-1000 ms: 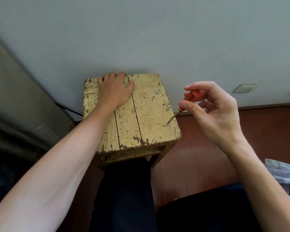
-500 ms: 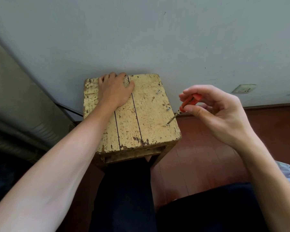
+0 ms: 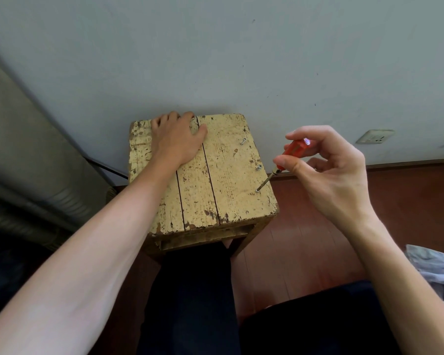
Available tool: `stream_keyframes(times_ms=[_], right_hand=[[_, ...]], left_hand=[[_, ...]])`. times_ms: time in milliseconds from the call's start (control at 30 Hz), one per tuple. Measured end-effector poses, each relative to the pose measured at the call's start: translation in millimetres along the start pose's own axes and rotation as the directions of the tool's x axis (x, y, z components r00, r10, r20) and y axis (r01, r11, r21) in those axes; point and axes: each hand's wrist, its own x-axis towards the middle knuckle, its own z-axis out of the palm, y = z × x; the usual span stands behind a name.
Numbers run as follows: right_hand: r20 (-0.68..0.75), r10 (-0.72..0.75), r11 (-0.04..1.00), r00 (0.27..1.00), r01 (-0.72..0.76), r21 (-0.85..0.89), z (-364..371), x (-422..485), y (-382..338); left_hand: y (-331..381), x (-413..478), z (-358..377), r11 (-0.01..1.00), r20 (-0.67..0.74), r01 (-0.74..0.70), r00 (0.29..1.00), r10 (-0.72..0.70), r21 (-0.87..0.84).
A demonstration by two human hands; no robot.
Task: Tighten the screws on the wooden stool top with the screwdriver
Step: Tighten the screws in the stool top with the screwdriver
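Note:
A worn, yellow-painted wooden stool (image 3: 228,175) stands against the wall. My left hand (image 3: 176,139) lies flat on its far left part, fingers over the back edge. My right hand (image 3: 326,170) pinches the orange handle of a small screwdriver (image 3: 290,152) between thumb and fingers. The metal tip sits on the nearest screw (image 3: 257,190) by the stool's right edge. Two more screws stick up along that edge, a middle screw (image 3: 258,168) and a far screw (image 3: 243,141).
A grey wall rises behind the stool, with a white socket (image 3: 374,136) low on the right. Red-brown floor (image 3: 305,239) spreads to the right. My dark-trousered legs (image 3: 190,290) sit under the stool. Crumpled pale cloth (image 3: 436,267) lies at the right edge. A grey curtain-like surface (image 3: 23,149) hangs at left.
My right fingers have shifted around the orange handle, showing more of it, while the tip stays on the nearest screw. The left hand has not moved.

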Motion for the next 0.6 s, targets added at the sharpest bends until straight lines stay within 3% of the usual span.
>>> stream_keyframes(times_ms=[233, 400, 600], right_hand=[[0.249, -0.041, 0.999, 0.968, 0.037, 0.02, -19.9, 3.9, -0.5], [0.21, -0.042, 0.997, 0.977, 0.027, 0.073, -18.0, 4.8, -0.6], [0.052, -0.012, 0.999, 0.999, 0.01, 0.032, -2.1, 2.1, 1.7]], left_hand=[[0.1, 0.6, 0.4, 1.0, -0.001, 0.0, 1.0, 0.0, 0.0], [-0.4, 0.0, 0.7, 1.0, -0.001, 0.003, 1.0, -0.003, -0.001], [0.2, 0.8, -0.3, 1.0, -0.001, 0.005, 1.0, -0.005, 0.006]])
